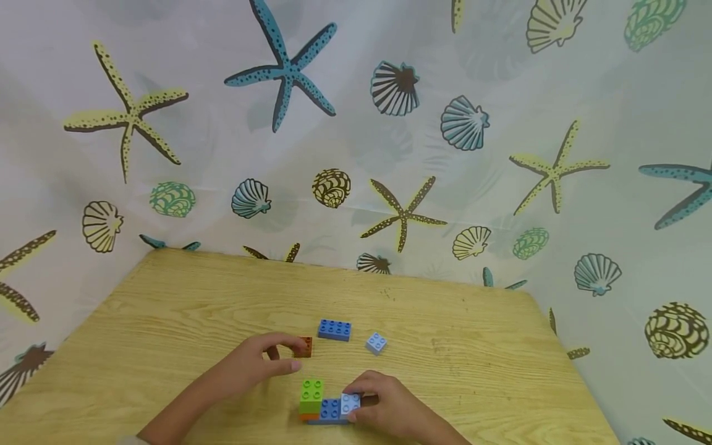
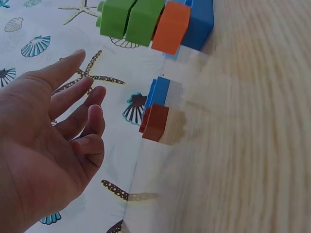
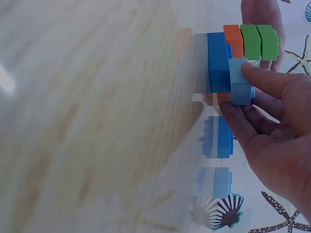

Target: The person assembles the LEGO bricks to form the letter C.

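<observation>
My right hand [image 1: 392, 405] pinches a light blue toy brick [image 1: 348, 404] between thumb and fingers, at the right end of a blue brick [image 1: 330, 410]. On that blue brick's left end stands a stack: an orange brick [image 2: 171, 28] below two green bricks [image 1: 311, 398]. The left hand [image 1: 258, 364] hovers beside a reddish-brown brick [image 1: 308, 348], fingers loosely bent. In the left wrist view, a gap shows between this hand and the brown brick, and it holds nothing. Whether the light blue brick is fully pressed down I cannot tell.
Behind the hands, a loose blue brick [image 1: 335, 330] and a small light blue brick [image 1: 376, 343] lie on the wooden table [image 1: 473, 346]. A pale curtain [image 1: 311, 142] printed with shells and starfish borders the table at the back and sides.
</observation>
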The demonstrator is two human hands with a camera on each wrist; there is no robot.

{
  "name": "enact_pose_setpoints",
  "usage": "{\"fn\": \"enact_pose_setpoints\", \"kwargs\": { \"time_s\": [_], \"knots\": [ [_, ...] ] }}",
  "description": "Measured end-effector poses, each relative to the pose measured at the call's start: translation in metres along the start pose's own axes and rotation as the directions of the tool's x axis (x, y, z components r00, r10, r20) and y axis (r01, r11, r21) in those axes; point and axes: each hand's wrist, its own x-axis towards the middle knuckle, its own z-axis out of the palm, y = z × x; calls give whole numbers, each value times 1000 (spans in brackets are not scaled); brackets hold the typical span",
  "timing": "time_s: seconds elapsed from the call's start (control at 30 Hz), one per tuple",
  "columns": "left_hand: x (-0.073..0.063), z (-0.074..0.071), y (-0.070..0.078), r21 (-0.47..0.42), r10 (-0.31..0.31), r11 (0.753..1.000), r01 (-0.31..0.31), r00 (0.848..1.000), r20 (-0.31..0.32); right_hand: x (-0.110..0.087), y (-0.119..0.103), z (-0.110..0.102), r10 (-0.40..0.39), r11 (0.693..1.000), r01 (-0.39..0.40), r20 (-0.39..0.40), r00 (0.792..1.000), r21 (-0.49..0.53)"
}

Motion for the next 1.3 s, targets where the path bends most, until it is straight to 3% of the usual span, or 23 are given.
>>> {"fn": "enact_pose_setpoints", "kwargs": {
  "time_s": [0.27, 0.4, 0.63, 1.3],
  "knots": [
    [28, -12, -23, 23, -4, 1000, 5, 999, -52, 1, 1, 0, 17, 1000, -17, -1, 1000, -6],
    [38, -10, -32, 27, -35, 999, 37, 997, -73, 1, 1, -1, 31, 999, -31, 0, 1000, -22],
    [52, -7, -42, 113, -54, 992, 64, 995, -85, 2, 1, 0, 35, 999, -35, -1, 999, -32],
    [61, -2, -47, 121, -59, 991, 63, 998, -32, 1, -1, 0, 55, 999, -55, -3, 998, -1]
  ]
}}
